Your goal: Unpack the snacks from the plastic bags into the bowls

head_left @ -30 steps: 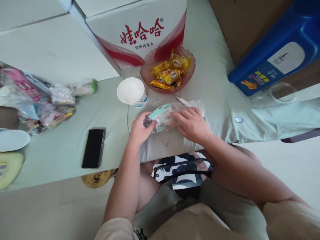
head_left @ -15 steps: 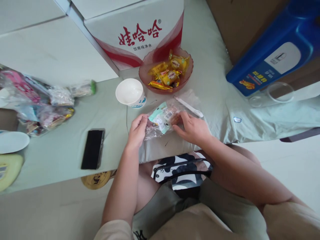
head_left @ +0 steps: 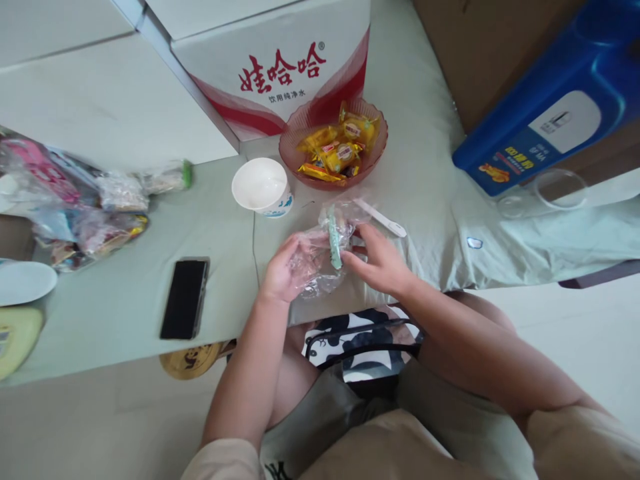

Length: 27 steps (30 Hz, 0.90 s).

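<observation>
Between my two hands is a crinkled clear plastic bag [head_left: 320, 280] with a mint-green printed strip, folded narrow and seen nearly edge-on. My left hand [head_left: 284, 270] cups its left side, the see-through film lying over the fingers. On the other side my right hand [head_left: 379, 263] grips the bag's right edge, with some fingertips hidden behind the film. A small white-handled tool [head_left: 387, 221] lies just beyond the right hand, partly on clear film. Behind the bag stands a white paper cup [head_left: 263, 187], its visible inside bare.
A pink ribbed bowl [head_left: 295, 150] of yellow wrapped snacks stands at the back, before a white-and-red carton [head_left: 280, 40]. A black phone [head_left: 185, 299] lies left. Bagged items [head_left: 95, 230] are far left. A big blue bottle [head_left: 540, 120] and a clear cup [head_left: 555, 193] stand right.
The bag has been turned and bunched: its green label, flat and facing up before, is now a narrow upright strip. My left hand has rolled palm-inward and moved slightly right.
</observation>
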Motion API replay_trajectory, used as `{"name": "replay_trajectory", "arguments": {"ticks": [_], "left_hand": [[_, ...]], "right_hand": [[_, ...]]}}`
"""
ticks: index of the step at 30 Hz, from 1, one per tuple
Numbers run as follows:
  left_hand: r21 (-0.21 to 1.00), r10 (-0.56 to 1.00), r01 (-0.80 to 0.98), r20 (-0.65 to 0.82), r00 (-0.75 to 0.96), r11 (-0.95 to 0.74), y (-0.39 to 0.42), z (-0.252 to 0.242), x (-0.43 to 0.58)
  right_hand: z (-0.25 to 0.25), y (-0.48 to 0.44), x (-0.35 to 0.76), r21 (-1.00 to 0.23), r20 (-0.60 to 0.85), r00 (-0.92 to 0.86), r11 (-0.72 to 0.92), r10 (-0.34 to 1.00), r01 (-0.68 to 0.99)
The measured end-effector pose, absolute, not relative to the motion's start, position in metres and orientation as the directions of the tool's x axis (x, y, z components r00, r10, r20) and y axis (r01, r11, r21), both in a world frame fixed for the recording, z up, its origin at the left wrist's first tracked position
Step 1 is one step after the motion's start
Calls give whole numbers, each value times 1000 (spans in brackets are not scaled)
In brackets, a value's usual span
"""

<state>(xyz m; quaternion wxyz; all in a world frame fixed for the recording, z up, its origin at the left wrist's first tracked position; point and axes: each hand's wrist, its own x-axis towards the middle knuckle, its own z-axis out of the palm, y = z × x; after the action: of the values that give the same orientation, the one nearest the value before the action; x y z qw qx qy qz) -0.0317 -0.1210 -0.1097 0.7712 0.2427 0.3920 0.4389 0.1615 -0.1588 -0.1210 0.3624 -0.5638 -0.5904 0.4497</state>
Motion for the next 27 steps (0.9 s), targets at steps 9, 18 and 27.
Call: {"name": "replay_trajectory", "arguments": {"ticks": [9, 18, 27], "left_hand": [[699, 892, -553, -366, 267, 453, -118, -110, -30], [842, 906, -350, -330, 266, 410, -120, -107, -23], [858, 958, -436, -286, 33, 271, -112, -101, -42]], "right_hand": [[-105, -154, 146, -791, -336, -344, -461, 877, -403], [-108, -147, 146, -853, -469, -128, -486, 874, -192], [-116, -139, 145, -934, -335, 114, -314, 935, -171]]}}
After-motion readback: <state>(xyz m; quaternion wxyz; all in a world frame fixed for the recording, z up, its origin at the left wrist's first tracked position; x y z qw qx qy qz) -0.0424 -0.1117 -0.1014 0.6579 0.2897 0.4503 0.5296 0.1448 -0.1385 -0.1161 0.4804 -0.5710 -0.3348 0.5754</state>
